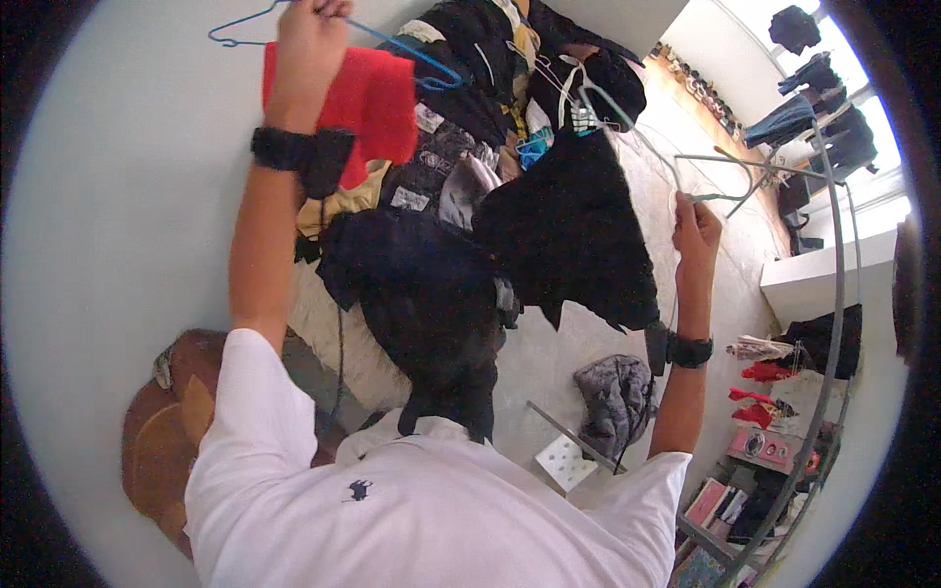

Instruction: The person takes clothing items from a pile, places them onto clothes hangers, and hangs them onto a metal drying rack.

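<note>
Raised at the top left, my left hand (315,29) grips a blue wire hanger (404,50); a red cloth (378,99) is just below and behind the wrist. My right hand (697,220) pinches a pale green wire hanger (650,143) near its hook. A black garment (573,228) lies between the hands, below that hanger; whether it hangs from it I cannot tell. Nearer my body, another dark garment (430,294) drapes down the middle. Black straps with small devices sit on both wrists.
Beyond is a heap of clothes (456,66) with more hangers. A metal rack (834,294) curves along the right side. A grey bundled garment (614,397) lies on the floor, a brown leather-like seat (158,456) stands at the lower left, and laundry hangs by the windows.
</note>
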{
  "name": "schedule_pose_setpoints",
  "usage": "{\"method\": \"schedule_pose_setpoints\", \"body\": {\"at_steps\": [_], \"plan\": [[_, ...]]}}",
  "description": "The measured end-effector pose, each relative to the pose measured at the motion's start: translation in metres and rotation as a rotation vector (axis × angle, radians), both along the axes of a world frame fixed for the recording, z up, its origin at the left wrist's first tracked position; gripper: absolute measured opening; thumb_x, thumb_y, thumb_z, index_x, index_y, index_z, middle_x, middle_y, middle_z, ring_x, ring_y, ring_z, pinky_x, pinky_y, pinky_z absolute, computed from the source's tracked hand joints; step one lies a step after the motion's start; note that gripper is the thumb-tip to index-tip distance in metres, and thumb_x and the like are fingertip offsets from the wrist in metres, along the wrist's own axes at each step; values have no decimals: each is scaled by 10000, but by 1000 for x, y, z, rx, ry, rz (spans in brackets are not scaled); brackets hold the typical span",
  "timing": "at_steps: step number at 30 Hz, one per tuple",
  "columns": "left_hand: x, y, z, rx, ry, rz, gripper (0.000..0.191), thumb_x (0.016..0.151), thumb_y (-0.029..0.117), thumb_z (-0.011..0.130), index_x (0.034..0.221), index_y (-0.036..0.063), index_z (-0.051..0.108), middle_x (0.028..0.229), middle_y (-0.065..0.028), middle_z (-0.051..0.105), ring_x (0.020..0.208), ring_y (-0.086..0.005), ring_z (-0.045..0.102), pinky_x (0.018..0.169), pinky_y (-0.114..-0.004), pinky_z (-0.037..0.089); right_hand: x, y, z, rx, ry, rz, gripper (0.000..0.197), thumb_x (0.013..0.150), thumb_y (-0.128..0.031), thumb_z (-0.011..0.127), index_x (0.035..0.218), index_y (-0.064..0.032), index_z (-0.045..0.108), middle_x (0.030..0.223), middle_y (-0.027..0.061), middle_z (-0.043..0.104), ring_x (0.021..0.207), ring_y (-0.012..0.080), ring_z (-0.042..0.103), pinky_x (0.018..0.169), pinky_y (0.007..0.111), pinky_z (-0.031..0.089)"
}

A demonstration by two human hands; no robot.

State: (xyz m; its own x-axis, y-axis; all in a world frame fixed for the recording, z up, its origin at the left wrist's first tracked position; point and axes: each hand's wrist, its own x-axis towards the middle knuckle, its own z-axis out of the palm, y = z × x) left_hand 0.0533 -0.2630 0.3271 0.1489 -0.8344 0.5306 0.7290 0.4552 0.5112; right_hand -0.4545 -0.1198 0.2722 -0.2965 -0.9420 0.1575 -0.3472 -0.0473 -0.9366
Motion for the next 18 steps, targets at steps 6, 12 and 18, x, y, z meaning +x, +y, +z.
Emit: {"method": "schedule_pose_setpoints", "body": {"at_steps": [6,12,18], "plan": [[55,67,-37,357,-108,312,124,932,67,502,834,50,426,737,-6,367,673,-128,360,705,-264,351,-56,-39,-25,-161,136,-241,309,889,-243,619,672,-29,565,581,-47,399,541,43,288,475,240,216],[161,161,-91,453,-402,371,86,937,4,437,1021,-16,440,837,-29,420,803,-143,437,885,-260,365,-92,-113,20,-276,699,-481,375,887,-312,597,794,50,636,593,87,540,565,138,442,533,328,362],[104,259,-60,872,-122,814,48,973,56,411,974,9,423,806,-27,338,726,-144,343,748,-268,341,-65,-214,-84,-209,786,-258,379,872,-352,624,749,6,611,591,132,568,508,191,524,515,343,411]]}}
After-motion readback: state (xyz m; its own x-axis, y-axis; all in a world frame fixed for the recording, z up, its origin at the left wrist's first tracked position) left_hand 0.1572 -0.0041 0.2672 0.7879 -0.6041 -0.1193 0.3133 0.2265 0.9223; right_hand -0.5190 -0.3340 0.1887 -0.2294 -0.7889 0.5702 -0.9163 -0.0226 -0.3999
